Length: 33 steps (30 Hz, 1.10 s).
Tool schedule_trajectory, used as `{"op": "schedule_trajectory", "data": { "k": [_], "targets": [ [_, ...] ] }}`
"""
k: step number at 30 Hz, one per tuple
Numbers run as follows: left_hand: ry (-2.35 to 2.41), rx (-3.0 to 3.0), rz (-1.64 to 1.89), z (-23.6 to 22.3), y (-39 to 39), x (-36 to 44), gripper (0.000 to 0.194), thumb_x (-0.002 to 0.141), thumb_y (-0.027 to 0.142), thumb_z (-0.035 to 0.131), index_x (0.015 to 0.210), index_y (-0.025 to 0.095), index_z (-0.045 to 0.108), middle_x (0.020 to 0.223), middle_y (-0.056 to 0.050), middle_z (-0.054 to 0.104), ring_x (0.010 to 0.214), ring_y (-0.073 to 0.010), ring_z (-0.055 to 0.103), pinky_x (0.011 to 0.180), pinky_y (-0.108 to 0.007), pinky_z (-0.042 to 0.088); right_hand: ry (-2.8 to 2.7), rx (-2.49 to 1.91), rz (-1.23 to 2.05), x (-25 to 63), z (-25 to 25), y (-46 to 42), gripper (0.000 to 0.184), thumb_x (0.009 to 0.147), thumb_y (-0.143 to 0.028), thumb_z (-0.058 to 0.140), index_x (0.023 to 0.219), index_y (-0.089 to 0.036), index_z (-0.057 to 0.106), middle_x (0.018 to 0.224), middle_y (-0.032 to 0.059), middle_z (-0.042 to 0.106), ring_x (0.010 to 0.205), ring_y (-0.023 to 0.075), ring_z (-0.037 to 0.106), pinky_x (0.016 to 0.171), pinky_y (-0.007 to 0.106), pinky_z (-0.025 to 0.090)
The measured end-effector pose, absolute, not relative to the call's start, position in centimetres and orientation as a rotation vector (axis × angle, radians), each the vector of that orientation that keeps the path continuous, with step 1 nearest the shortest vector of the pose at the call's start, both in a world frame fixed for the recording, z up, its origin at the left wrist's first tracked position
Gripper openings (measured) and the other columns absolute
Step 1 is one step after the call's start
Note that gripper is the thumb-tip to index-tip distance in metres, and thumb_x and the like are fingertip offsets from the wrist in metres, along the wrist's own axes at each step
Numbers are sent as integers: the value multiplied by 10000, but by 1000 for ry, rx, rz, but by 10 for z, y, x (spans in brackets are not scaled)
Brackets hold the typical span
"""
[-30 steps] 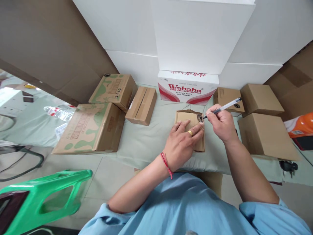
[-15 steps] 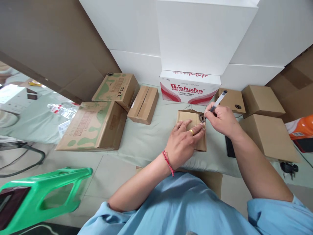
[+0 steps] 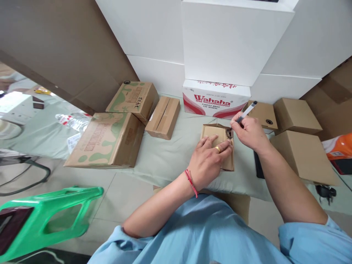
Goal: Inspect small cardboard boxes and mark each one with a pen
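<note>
A small brown cardboard box (image 3: 212,131) lies on a pale green cloth in front of me. My left hand (image 3: 210,157), with a gold ring and a red wrist string, lies flat on its top with fingers spread. My right hand (image 3: 249,132) grips a pen (image 3: 246,111) in a writing hold. The pen tip rests at a dark round mark (image 3: 229,133) on the box's far right corner.
Two green-printed cartons (image 3: 108,141) and a taped brown box (image 3: 163,117) stand at the left. A red-and-white Wahaha carton (image 3: 216,99) sits behind, under white boxes. Plain brown boxes (image 3: 302,154) are at the right. A green plastic stool (image 3: 46,220) is at the lower left.
The pen has swung from pointing right to more upright, with its tip still on the dark mark. My left hand stays flat on the box. The view shifted slightly.
</note>
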<state>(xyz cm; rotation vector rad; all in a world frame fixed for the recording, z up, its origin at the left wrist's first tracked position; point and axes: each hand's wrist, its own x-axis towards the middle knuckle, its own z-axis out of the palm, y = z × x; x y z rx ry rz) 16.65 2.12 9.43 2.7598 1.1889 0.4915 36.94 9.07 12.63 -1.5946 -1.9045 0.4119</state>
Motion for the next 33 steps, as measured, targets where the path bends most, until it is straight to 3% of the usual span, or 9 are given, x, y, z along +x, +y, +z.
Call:
{"op": "schedule_trajectory", "data": {
  "k": [12,15,18,21,23,27,29,31,33],
  "targets": [
    [1185,2735,507,94,21,166,520,1037,134,536,1514,299,662,1600,0,633,1470,-362,547,1197,-568,475,-1830,-1572,520,377,123,88,168,900,-344,611,776,-232,619,597,-39,536,551,138,457,590,291,363],
    [1190,2715,550,91,21,166,532,1036,124,522,1517,305,661,1593,9,639,1473,-362,542,1193,-566,473,-1582,-1481,698,392,122,76,248,947,-474,670,879,-239,636,650,-36,568,541,133,462,534,271,383],
    [1181,2708,587,89,21,165,538,1025,113,529,1507,307,669,1582,9,649,1468,-351,546,1201,-549,460,-1278,-1441,944,420,105,56,448,855,-651,770,971,-235,649,727,-17,630,547,131,499,510,269,460],
    [1163,2705,605,87,21,164,547,1010,102,539,1502,302,670,1580,8,652,1468,-345,545,1208,-541,449,-1230,-1748,1116,445,66,30,619,738,-818,748,817,-215,633,652,-9,615,482,123,471,467,282,444],
    [1159,2701,619,86,22,163,563,1000,85,531,1502,302,669,1581,14,652,1470,-344,542,1207,-542,451,-1374,-2101,1118,453,34,10,649,781,-872,613,651,-239,547,563,-9,563,449,129,433,453,286,379],
    [1165,2695,625,85,22,162,587,987,69,531,1511,296,666,1579,7,652,1475,-355,536,1205,-559,461,-1470,-2348,978,453,-11,-23,538,809,-674,702,539,-236,540,512,13,531,545,180,500,573,309,371],
    [1167,2695,626,85,22,162,593,980,67,545,1513,296,667,1569,-3,661,1476,-360,539,1203,-568,469,-1432,-2450,835,455,-19,-35,459,879,-635,654,699,-213,663,655,62,640,679,238,592,665,341,416],
    [1171,2699,642,85,21,162,590,977,61,549,1503,296,678,1556,1,671,1474,-365,547,1199,-573,479,-1368,-2570,540,461,-21,-44,485,961,-620,573,1019,-169,741,908,149,730,889,323,659,774,397,466],
    [1179,2703,653,85,21,162,587,977,50,542,1490,295,689,1546,7,679,1471,-368,556,1195,-574,486,-1345,-2668,189,468,-23,-51,628,994,-591,552,1333,-75,663,1167,262,714,1110,411,641,901,468,486]
  ]
}}
